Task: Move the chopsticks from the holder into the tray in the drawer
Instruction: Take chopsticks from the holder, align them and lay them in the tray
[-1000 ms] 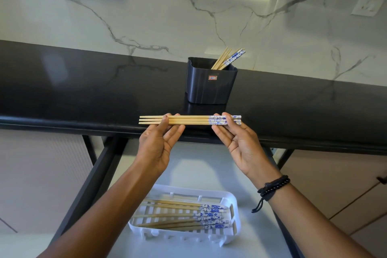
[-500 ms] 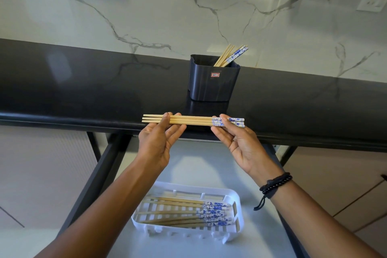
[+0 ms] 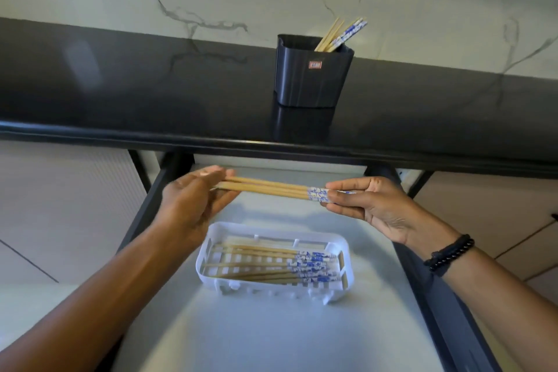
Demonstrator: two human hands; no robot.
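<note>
A small bundle of wooden chopsticks (image 3: 271,189) with blue-and-white patterned ends lies level between my two hands, above the open drawer. My left hand (image 3: 193,205) holds the plain tips between thumb and fingers; it is blurred. My right hand (image 3: 365,202) pinches the patterned ends. Just below them the white slatted tray (image 3: 208,238) sits in the drawer with several chopsticks lying side by side in it. On the counter behind stands the black holder (image 3: 312,81), a few chopsticks (image 3: 341,35) leaning out of its right corner.
The black countertop (image 3: 151,93) runs across the view, its front edge overhanging the drawer's back. The pale drawer floor (image 3: 256,335) stretches toward me, bounded by dark side rails (image 3: 434,296). A marble wall rises behind the counter.
Both hands have carried the bundle down from the counter's front edge to below it, over the drawer and near the tray. The view has tilted downward.
</note>
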